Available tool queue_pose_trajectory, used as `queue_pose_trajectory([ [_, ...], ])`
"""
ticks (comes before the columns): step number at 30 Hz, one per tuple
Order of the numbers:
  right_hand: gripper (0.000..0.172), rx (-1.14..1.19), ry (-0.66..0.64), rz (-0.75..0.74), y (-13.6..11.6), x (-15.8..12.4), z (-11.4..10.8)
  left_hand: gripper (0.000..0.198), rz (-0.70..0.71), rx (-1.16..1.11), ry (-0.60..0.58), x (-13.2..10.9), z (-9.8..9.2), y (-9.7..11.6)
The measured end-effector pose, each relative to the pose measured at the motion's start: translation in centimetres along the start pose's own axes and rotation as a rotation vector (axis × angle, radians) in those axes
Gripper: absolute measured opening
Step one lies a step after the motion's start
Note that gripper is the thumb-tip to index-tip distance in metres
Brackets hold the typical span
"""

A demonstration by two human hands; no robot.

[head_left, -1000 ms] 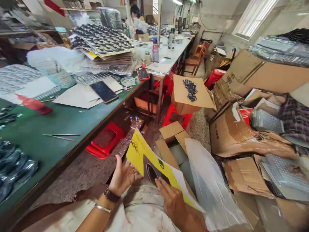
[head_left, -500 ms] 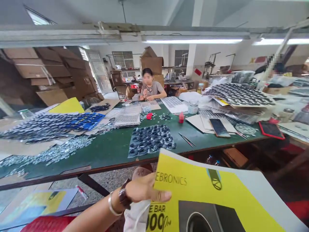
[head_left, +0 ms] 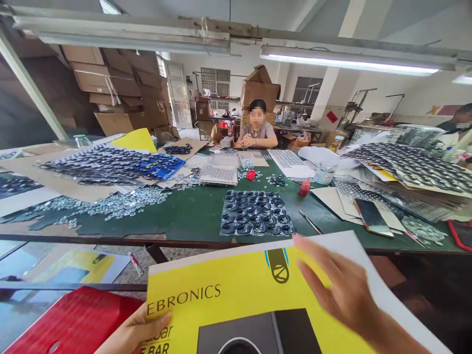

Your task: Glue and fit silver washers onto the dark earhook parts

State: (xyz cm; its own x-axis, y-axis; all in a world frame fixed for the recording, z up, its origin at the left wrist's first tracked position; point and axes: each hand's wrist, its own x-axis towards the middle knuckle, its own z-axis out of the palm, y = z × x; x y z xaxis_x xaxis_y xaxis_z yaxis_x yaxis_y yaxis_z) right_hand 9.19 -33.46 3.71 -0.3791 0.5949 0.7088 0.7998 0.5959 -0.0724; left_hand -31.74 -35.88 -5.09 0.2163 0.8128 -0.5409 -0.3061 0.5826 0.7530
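Across the lower middle of the frame spreads a yellow printed sheet point(head_left: 243, 275), its pale upper border tilted and overlapping the near edge of the green table point(head_left: 188, 211) in view. Letters reading "EBRONICS" run along its left part, with a dark box shape printed below. At the lower left of the frame, the left hand point(head_left: 136, 328) pinches the sheet's left edge, thumb on the printed face; the other fingers are hidden behind it. Right of center, the right hand point(head_left: 344, 290) is over the sheet's upper right, blurred, with thumb and forefinger spread apart; whether they touch the paper, I cannot tell.

Just above the sheet, mid-frame, a clear-wrapped pack of black pieces point(head_left: 256, 214) lies flat on the table. To its right are tweezers point(head_left: 310, 222), a red bottle point(head_left: 304, 187) and, farther right, a phone point(head_left: 372, 216) on pale cards. Toward the left of the frame, small shiny pieces point(head_left: 121, 202) lie scattered in a heap. A red stool point(head_left: 81, 319) fills the lower left corner area. At upper center, a co-worker point(head_left: 257, 132) sits across the table.
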Motion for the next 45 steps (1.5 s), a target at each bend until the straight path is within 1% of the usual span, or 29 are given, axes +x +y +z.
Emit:
queue_pose_trajectory([
  [1,0.049,-0.014,-0.081,0.084,1.2,2.5,1.7,0.034,-0.014,-0.003,-0.034,0.4,0.5,-0.5],
  [2,0.053,-0.015,-0.238,0.141,2.1,4.7,4.0,0.035,-0.031,0.005,-0.071,0.9,1.0,-0.9],
  [3,0.066,-0.007,-0.39,0.153,2.8,6.5,6.6,0.036,-0.055,0.018,-0.11,1.4,1.5,-1.3],
  [4,0.087,0.004,-0.533,0.149,3.2,7.9,9.2,0.037,-0.08,0.031,-0.144,1.8,1.9,-1.5],
  [5,0.104,0.014,-0.638,0.148,3.4,8.7,11.7,0.038,-0.099,0.034,-0.168,2.2,2.1,-1.6],
  [6,0.112,0.033,-0.705,0.127,3.3,9.1,13.8,0.039,-0.105,0.025,-0.181,2.3,2.3,-1.7],
  [7,0.113,0.056,-0.762,0.113,3.0,9.1,15.4,0.041,-0.094,0.003,-0.181,2.3,2.3,-1.6],
  [8,0.113,0.061,-0.789,0.109,2.7,8.8,16.5,0.043,-0.073,-0.024,-0.17,2.2,2.2,-1.5],
  [9,0.11,0.063,-0.794,0.1,2.4,8.3,17.2,0.046,-0.049,-0.051,-0.151,1.9,2.0,-1.3],
  [10,0.105,0.062,-0.78,0.095,2.1,7.8,17.3,0.049,-0.032,-0.074,-0.126,1.6,1.8,-1.1],
  [11,0.097,0.065,-0.754,0.091,2.0,7.3,17.2,0.052,-0.028,-0.092,-0.102,1.3,1.6,-0.7],
  [13,0.076,0.099,-0.696,0.085,2.0,6.8,16.2,0.057,-0.034,-0.101,-0.046,0.8,1.3,0.2],
  [15,0.059,0.142,-0.665,0.078,2.3,7.1,15.0,0.063,-0.032,-0.089,0.014,0.6,1.1,1.2],
  [18,0.047,0.155,-0.638,0.056,2.5,8.3,13.7,0.072,-0.018,-0.074,0.084,1.0,0.8,2.6],
  [21,0.043,0.123,-0.594,0.06,2.2,8.8,12.8,0.077,-0.006,-0.105,0.096,1.7,0.2,3.6],
  [25,0.036,0.077,-0.553,0.073,2.3,9.3,11.7,0.078,-0.007,-0.209,0.049,2.5,-0.7,4.3],
  [27,0.034,0.076,-0.522,0.087,2.5,10.2,11.1,0.079,-0.022,-0.235,0.027,2.8,-0.6,4.2],
  [29,0.034,0.148,-0.461,0.074,2.2,11.4,10.2,0.076,-0.027,-0.216,-0.001,3.2,0.2,4.0],
  [31,0.034,0.309,-0.401,-0.012,1.4,12.4,9.0,0.069,-0.053,-0.207,-0.073,3.7,1.2,3.5],
  [33,0.034,0.491,-0.396,-0.156,0.2,12.5,7.1,0.059,-0.109,-0.241,-0.17,4.3,2.1,3.1],
  [35,0.034,0.605,-0.459,-0.289,-0.7,11.4,4.7,0.052,-0.125,-0.287,-0.227,4.9,2.8,2.7],
  [36,0.034,0.623,-0.505,-0.342,-0.8,10.6,3.4,0.05,-0.105,-0.306,-0.231,5.2,3.0,2.6],
  [37,0.035,0.61,-0.58,-0.36,-0.5,9.6,2.1,0.049,-0.077,-0.319,-0.228,5.4,3.1,2.5],
  [39,0.035,0.551,-0.698,-0.312,1.2,7.6,0.4,0.05,-0.027,-0.338,-0.219,5.8,3.2,2.5],
  [41,0.034,0.479,-0.792,-0.227,4.2,6.1,0.1,0.054,-0.012,-0.338,-0.216,6.1,3.2,2.4],
  [42,0.033,0.45,-0.823,-0.178,6.1,5.5,0.5,0.056,-0.011,-0.332,-0.213,6.1,3.2,2.4],
  [43,0.032,0.418,-0.822,-0.117,8.1,5.1,1.2,0.058,-0.009,-0.326,-0.211,6.1,3.2,2.4],
  [44,0.032,0.38,-0.803,-0.065,10.0,4.7,2.1,0.06,-0.01,-0.319,-0.211,6.0,3.3,2.4],
  [45,0.036,0.358,-0.773,-0.03,11.8,4.5,3.1,0.062,-0.014,-0.313,-0.212,6.0,3.4,2.4],
])
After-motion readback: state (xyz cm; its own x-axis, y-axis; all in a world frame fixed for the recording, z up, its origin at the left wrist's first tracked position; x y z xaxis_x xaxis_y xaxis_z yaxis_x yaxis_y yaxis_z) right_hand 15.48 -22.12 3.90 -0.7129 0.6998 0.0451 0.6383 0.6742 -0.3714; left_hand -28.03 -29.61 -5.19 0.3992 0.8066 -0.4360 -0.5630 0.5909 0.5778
